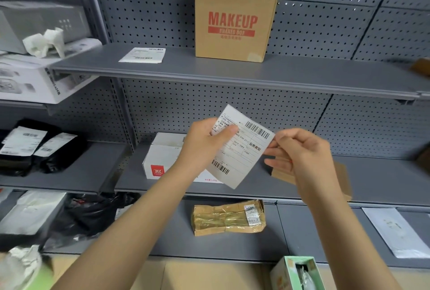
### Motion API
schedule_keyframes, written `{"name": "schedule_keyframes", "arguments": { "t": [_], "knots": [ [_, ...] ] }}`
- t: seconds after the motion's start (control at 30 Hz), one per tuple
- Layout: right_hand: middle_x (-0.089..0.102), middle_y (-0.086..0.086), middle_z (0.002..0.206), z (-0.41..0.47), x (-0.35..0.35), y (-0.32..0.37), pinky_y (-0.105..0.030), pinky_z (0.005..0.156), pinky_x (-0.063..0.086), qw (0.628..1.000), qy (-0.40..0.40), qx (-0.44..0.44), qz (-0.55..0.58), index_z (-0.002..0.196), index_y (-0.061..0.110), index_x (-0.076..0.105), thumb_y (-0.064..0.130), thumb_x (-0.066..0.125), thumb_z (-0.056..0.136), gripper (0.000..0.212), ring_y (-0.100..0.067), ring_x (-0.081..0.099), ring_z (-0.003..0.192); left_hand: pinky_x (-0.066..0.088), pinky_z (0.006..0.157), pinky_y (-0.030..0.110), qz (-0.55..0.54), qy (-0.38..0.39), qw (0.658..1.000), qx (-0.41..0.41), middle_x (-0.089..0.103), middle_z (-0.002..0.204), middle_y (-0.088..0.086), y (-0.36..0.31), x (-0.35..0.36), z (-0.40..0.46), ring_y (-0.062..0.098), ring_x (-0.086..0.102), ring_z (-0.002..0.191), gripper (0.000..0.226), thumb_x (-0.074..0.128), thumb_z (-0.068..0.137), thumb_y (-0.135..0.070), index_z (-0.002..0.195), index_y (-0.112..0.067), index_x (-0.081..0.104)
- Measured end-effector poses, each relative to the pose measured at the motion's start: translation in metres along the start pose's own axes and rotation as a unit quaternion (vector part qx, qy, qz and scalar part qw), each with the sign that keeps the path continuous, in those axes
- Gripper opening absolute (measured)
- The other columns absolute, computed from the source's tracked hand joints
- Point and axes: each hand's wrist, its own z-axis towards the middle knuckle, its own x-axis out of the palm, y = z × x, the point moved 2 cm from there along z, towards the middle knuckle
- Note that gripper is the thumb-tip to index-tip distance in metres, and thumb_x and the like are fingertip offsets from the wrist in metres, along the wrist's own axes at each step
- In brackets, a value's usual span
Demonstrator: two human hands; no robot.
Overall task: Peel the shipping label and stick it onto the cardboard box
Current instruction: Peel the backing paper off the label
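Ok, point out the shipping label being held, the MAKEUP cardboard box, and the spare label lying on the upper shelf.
shipping label (242, 150): head view, printed middle.
MAKEUP cardboard box (232, 24): head view, front face on the red lettering.
spare label (143, 55): head view, centre of the sheet.

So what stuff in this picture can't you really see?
Head view only:
- Small print on the shipping label: too small to read.
- Label's left part: covered by the left hand.
- Whether peeling has started: right hand pinches the label's right edge and hides it.
- Flat brown cardboard behind the right hand: mostly hidden.
- Green box: cut off by the bottom edge.
- Second label on the upper shelf: too small to read.
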Motion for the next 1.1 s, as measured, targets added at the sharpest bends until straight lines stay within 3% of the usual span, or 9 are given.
{"name": "schedule_keyframes", "arguments": {
  "t": [0.27, 0.37, 0.43, 0.5, 0.57, 0.7, 0.8, 0.97, 1.1],
  "knots": [
    [0.075, -0.007, 0.074, 0.003, -0.002, -0.005, -0.026, 0.063, 0.059, 1.0, 0.024, 0.01, -0.017, 0.075, 0.011, 0.06, 0.005, 0.053, 0.091, 0.019, -0.015, 0.071, 0.066, 0.055, 0.08, 0.047, 0.014, 0.02, 1.0, -0.004, 0.076, 0.086, -0.003, 0.004, 0.002, 0.004, 0.017, 0.071, 0.082, 0.018, 0.063, 0.086, -0.032, 0.087, -0.015, 0.072],
    [0.076, -0.007, 0.076, 0.002, 0.0, -0.009, -0.024, 0.067, 0.058, 0.999, 0.036, 0.014, -0.002, 0.076, 0.011, 0.06, 0.008, 0.053, 0.092, 0.018, -0.014, 0.071, 0.068, 0.05, 0.08, 0.029, 0.067, -0.025, 0.997, 0.034, 0.068, 0.095, -0.011, 0.008, 0.005, 0.004, 0.008, 0.062, 0.089, 0.024, 0.069, 0.08, -0.032, 0.1, -0.02, 0.063],
    [0.076, -0.006, 0.075, 0.002, 0.003, -0.012, -0.025, 0.071, 0.057, 0.999, 0.042, 0.017, 0.003, 0.075, 0.012, 0.061, 0.009, 0.053, 0.093, 0.02, -0.013, 0.071, 0.069, 0.04, 0.074, 0.017, 0.118, -0.083, 0.986, 0.089, 0.057, 0.09, -0.014, 0.006, 0.008, 0.0, 0.005, 0.053, 0.085, 0.032, 0.072, 0.078, -0.031, 0.104, -0.026, 0.056],
    [0.075, -0.004, 0.072, 0.001, 0.007, -0.017, -0.023, 0.07, 0.056, 0.999, 0.044, 0.022, 0.009, 0.075, 0.012, 0.061, 0.008, 0.053, 0.093, 0.02, -0.011, 0.07, 0.067, 0.039, 0.063, 0.018, 0.104, -0.073, 0.985, 0.116, 0.051, 0.07, -0.013, 0.0, 0.012, -0.005, 0.004, 0.048, 0.067, 0.017, 0.071, 0.079, -0.029, 0.09, -0.027, 0.058],
    [0.073, -0.003, 0.069, 0.001, 0.01, -0.021, -0.022, 0.068, 0.055, 0.999, 0.042, 0.021, 0.017, 0.077, 0.009, 0.062, 0.007, 0.053, 0.092, 0.017, -0.011, 0.069, 0.066, 0.039, 0.059, 0.017, 0.068, -0.011, 0.992, 0.108, 0.055, 0.062, -0.011, -0.005, 0.019, -0.009, 0.001, 0.048, 0.059, 0.007, 0.067, 0.082, -0.028, 0.077, -0.025, 0.063],
    [0.07, -0.006, 0.066, 0.002, 0.014, -0.024, -0.02, 0.064, 0.053, 0.999, 0.037, 0.004, 0.018, 0.082, 0.001, 0.063, 0.003, 0.054, 0.09, 0.012, -0.013, 0.068, 0.064, 0.047, 0.066, 0.018, 0.01, 0.049, 0.994, 0.097, 0.069, 0.074, -0.012, -0.007, 0.026, -0.017, 0.004, 0.062, 0.072, 0.006, 0.071, 0.079, -0.026, 0.074, -0.026, 0.069],
    [0.065, 0.0, 0.06, 0.003, 0.015, -0.025, -0.016, 0.059, 0.049, 1.0, 0.028, -0.004, 0.007, 0.075, 0.007, 0.064, 0.002, 0.056, 0.088, 0.016, -0.009, 0.059, 0.055, 0.047, 0.066, 0.017, -0.013, 0.066, 0.995, 0.075, 0.07, 0.075, -0.01, -0.003, 0.027, -0.016, 0.004, 0.064, 0.072, 0.007, 0.075, 0.076, -0.021, 0.074, -0.023, 0.069],
    [0.064, 0.002, 0.058, 0.003, 0.015, -0.026, -0.015, 0.056, 0.045, 0.999, 0.034, -0.025, -0.014, 0.07, 0.009, 0.065, -0.002, 0.057, 0.085, 0.02, -0.008, 0.055, 0.054, 0.054, 0.072, 0.024, -0.033, 0.069, 0.995, 0.067, 0.073, 0.076, 0.002, -0.002, 0.027, -0.016, 0.015, 0.068, 0.073, 0.003, 0.074, 0.078, -0.015, 0.078, -0.013, 0.072],
    [0.064, 0.002, 0.06, 0.003, 0.016, -0.027, -0.013, 0.056, 0.042, 0.998, 0.03, -0.053, -0.034, 0.067, 0.012, 0.064, -0.001, 0.058, 0.084, 0.022, -0.007, 0.054, 0.054, 0.054, 0.075, 0.031, -0.037, 0.06, 0.996, 0.06, 0.072, 0.074, -0.002, -0.002, 0.027, -0.014, 0.012, 0.067, 0.072, 0.006, 0.072, 0.079, -0.011, 0.075, -0.016, 0.073]
  ]
}}
